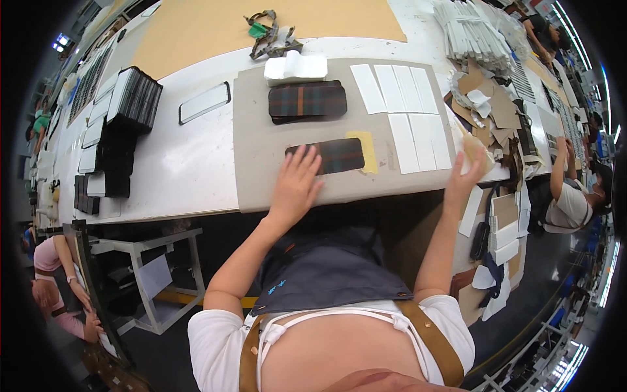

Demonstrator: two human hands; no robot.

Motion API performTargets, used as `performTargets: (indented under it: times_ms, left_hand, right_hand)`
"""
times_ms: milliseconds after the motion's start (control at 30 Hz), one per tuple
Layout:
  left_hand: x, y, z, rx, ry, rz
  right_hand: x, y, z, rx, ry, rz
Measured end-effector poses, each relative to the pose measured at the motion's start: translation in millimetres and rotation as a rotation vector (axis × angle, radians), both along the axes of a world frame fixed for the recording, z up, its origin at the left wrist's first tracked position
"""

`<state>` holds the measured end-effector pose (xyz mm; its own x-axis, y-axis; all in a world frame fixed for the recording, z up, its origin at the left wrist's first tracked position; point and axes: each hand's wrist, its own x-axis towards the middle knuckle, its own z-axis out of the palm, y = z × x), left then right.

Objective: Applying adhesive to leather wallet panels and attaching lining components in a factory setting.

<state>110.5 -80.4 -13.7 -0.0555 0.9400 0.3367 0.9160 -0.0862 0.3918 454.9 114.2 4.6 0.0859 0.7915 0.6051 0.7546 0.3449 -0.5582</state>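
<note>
My left hand [297, 183] lies with fingers stretched out over the left end of a dark plaid rectangular piece [343, 155], pressing it flat on the grey work mat [255, 137]. A strip of yellow tape or paper [369, 153] shows at the piece's right end. Off the mat's right side, my right hand [462, 179] is raised with its fingers curled round a pale yellowish thing [480, 162], which is blurred and partly hidden. Beyond the plaid piece sits a stack of similar plaid pieces [307, 99], with a folded white stack [295, 68] behind it.
White rectangular strips [405, 91] lie in two rows on the mat's right. Stacked black-edged pieces [134, 101] and a thin frame [204, 103] are at left. Scraps [486, 104] crowd the right edge. Tangled straps [271, 36] lie at the back. Co-workers sit at both sides.
</note>
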Motion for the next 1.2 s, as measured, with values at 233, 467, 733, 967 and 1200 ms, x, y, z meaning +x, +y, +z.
performTargets:
  times_ms: [233, 467, 733, 967, 1200]
  left_hand:
    - [34.8, 52.2, -7.9, 0.029, -0.003, -0.208]
    - [44.9, 63.8, -4.9, -0.031, 0.041, -0.184]
    - [41.4, 67.3, -1.8, -0.06, 0.2, -0.194]
    - [9.4, 70.8, 1.8, -0.19, -0.344, -0.335]
    - [-73.0, 67.0, 13.8, -0.281, -0.981, -0.099]
  right_hand:
    - [106.4, 60.7, -34.0, -0.164, -0.104, -0.185]
    - [136.9, 69.6, -50.8, -0.475, 0.51, -0.065]
    - [105.9, 27.2, 11.0, -0.021, 1.145, 0.183]
    - [61.0, -20.5, 39.8, -0.113, 1.096, 0.401]
    - [-36.3, -49.8, 54.9, -0.175, 0.753, 0.592]
